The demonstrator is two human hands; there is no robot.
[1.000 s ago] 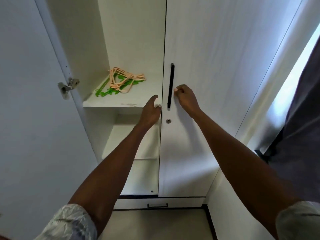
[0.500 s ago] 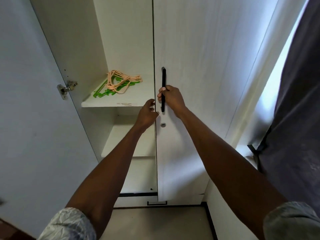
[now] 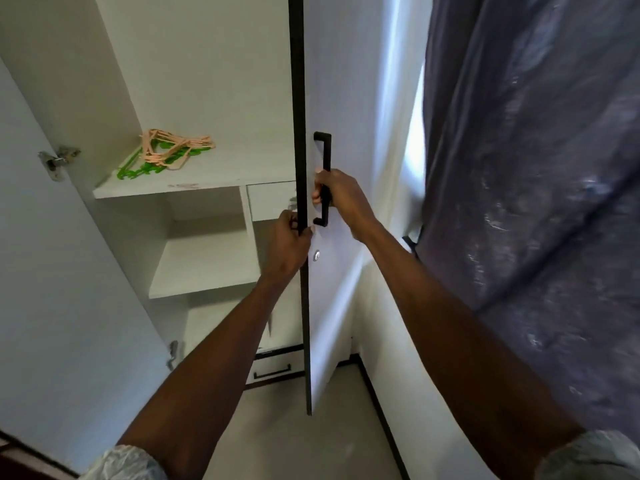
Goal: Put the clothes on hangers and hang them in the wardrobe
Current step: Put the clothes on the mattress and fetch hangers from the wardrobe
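Observation:
A white wardrobe stands in front of me with its left door (image 3: 45, 271) swung wide. Its right door (image 3: 346, 98) stands edge-on to me, partly swung out. My right hand (image 3: 341, 195) grips the black bar handle (image 3: 325, 157) on that door. My left hand (image 3: 289, 245) curls round the door's dark front edge just below. A heap of peach and green hangers (image 3: 169, 152) lies on the upper shelf (image 3: 194, 183) inside. No clothes are in view.
Lower shelves (image 3: 204, 268) and a small inner drawer (image 3: 272, 199) show inside. A bottom drawer with a black pull (image 3: 273, 371) sits near the floor. A dark grey curtain (image 3: 536, 168) hangs close on the right by a bright window.
The right door has swung out from shut to edge-on. My right hand went from touching near the handle to gripping it, and my left hand took the door's edge.

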